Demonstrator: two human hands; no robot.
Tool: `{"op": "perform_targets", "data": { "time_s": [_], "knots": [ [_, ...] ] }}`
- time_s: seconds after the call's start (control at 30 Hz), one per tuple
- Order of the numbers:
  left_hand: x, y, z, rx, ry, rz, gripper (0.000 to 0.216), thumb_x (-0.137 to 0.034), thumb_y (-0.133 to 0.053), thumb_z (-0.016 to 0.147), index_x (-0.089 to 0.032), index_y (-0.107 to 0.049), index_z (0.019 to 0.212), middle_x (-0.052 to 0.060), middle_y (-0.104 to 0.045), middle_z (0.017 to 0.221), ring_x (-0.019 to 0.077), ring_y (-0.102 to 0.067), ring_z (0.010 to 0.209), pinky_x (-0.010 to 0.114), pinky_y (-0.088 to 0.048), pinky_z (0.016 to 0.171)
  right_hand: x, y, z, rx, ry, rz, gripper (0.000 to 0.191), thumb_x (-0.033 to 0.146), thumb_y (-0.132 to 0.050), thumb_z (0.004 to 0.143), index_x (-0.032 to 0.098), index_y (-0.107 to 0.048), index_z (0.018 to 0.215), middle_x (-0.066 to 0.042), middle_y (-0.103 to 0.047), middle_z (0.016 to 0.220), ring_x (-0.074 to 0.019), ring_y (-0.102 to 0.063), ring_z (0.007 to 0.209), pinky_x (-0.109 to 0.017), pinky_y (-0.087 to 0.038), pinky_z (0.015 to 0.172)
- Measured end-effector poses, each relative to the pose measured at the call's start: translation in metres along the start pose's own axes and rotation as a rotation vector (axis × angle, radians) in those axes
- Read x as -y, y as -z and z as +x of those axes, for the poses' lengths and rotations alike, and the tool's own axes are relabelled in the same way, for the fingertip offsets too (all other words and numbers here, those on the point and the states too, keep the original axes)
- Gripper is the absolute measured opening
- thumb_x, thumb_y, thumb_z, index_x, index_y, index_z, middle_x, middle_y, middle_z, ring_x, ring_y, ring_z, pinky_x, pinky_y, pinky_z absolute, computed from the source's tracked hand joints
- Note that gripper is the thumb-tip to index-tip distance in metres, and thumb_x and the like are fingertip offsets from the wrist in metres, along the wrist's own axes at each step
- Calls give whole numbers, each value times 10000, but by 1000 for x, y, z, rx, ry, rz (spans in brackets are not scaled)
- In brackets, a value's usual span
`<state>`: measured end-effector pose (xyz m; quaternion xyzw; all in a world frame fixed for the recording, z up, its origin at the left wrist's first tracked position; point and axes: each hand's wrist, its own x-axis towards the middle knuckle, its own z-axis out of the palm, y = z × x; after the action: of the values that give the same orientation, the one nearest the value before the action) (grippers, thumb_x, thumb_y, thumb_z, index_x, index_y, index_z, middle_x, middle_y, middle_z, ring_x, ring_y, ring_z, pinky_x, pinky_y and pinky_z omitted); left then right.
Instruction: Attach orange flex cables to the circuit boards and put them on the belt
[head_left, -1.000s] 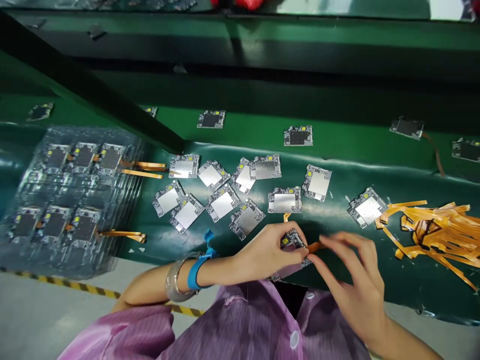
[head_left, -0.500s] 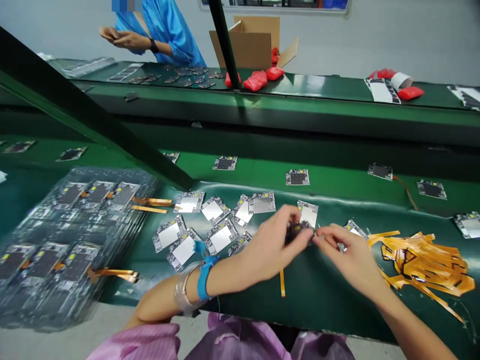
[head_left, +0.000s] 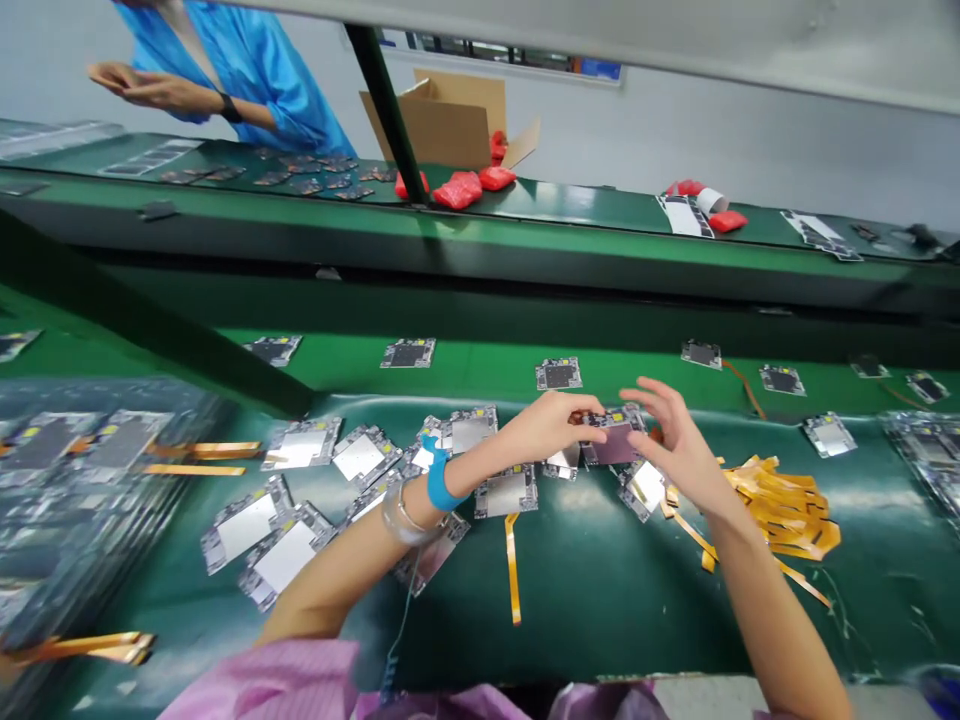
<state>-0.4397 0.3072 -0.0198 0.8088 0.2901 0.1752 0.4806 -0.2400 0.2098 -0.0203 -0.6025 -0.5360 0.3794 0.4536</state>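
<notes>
My left hand (head_left: 544, 428) is stretched out over the green mat and pinches a small circuit board (head_left: 611, 440) by its left edge. My right hand (head_left: 675, 445) meets the board from the right, fingers spread and curved around it. Both hands hold it just above the far edge of the mat. Under my left forearm lie several boards with silver shields (head_left: 360, 455). A loose orange strip (head_left: 513, 565) lies on the mat below my hands. A blue strap (head_left: 437, 480) circles my left wrist.
A heap of orange strips (head_left: 780, 505) lies right of my hands. Clear trays of boards (head_left: 82, 470) are stacked at the left. Single boards (head_left: 559, 373) ride the green belt beyond. Across a second belt a person in a blue coat (head_left: 225, 80) works near a cardboard box (head_left: 450, 120).
Both hands carried the board away from my body toward the far edge of the mat. An orange strip came off and now lies on the mat. My view tilted upward.
</notes>
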Motion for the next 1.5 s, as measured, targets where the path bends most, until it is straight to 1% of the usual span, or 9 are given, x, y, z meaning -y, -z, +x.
{"op": "perform_targets", "data": {
  "time_s": [0.2,0.3,0.43,0.63,0.83,1.07,1.2,1.33,1.5],
  "knots": [
    [7,2,52,-190,40,182,402,-452,-550,981,-184,-563,1280,94,-711,1157,220,-653,1063,313,-471,902,-13,43,31,7,-138,-1,460,548,-762,765,130,-740,955,-120,-768,925,-242,-704,793,-399,-583,753],
    [39,1,75,-273,166,288,585,-355,-643,938,-81,-443,1415,241,-495,1464,354,-410,1394,437,-336,1102,-27,55,72,-113,-125,-36,496,594,-750,757,130,-733,933,-137,-760,979,-242,-709,824,-369,-596,734],
    [75,-6,87,-265,287,379,676,-247,-751,851,-77,-444,1430,241,-509,1427,388,-425,1364,528,-333,1109,-41,72,118,-244,-84,-173,573,599,-640,852,109,-683,1145,-170,-715,1166,-267,-677,1039,-401,-566,879],
    [75,-5,90,-297,314,372,336,-280,-692,894,-137,-588,1179,118,-634,1188,263,-599,1060,428,-470,930,-66,107,50,-177,-30,-477,397,473,-699,812,140,-737,1023,-147,-746,1040,-292,-672,979,-463,-498,940],
    [39,5,51,-386,200,259,169,-291,-602,926,-183,-529,1032,48,-669,966,190,-586,837,289,-416,773,-88,113,-40,216,49,-621,259,431,-777,764,214,-771,903,-73,-746,932,-257,-660,913,-406,-520,841],
    [-8,-4,-24,-285,108,26,218,-393,-638,901,-196,-550,931,24,-657,960,196,-594,881,304,-421,803,-101,57,-58,216,131,-709,218,436,-705,877,219,-722,870,-56,-717,915,-238,-629,934,-411,-476,884],
    [-16,-13,-59,-189,179,-43,221,-413,-609,920,-204,-540,892,-3,-614,872,175,-562,803,285,-423,737,-105,78,-74,-58,62,-766,384,541,-560,945,240,-689,1144,-105,-655,1239,-269,-562,1206,-468,-412,1047],
    [-18,-19,-88,-132,276,-85,283,-478,-619,905,-216,-533,844,-23,-527,776,162,-504,710,270,-407,655,-122,136,-87,-500,-160,-878,732,630,-270,993,102,-407,1481,-273,-326,1545,-400,-197,1482,-662,-175,1135],
    [-20,-31,-106,-95,388,-149,319,-537,-634,876,-226,-563,875,-13,-532,786,173,-502,702,279,-418,635,-151,120,-103,-538,-340,-933,889,732,-352,913,72,-402,1508,-303,-276,1579,-494,-188,1472,-716,-167,1119]
  ]
}}
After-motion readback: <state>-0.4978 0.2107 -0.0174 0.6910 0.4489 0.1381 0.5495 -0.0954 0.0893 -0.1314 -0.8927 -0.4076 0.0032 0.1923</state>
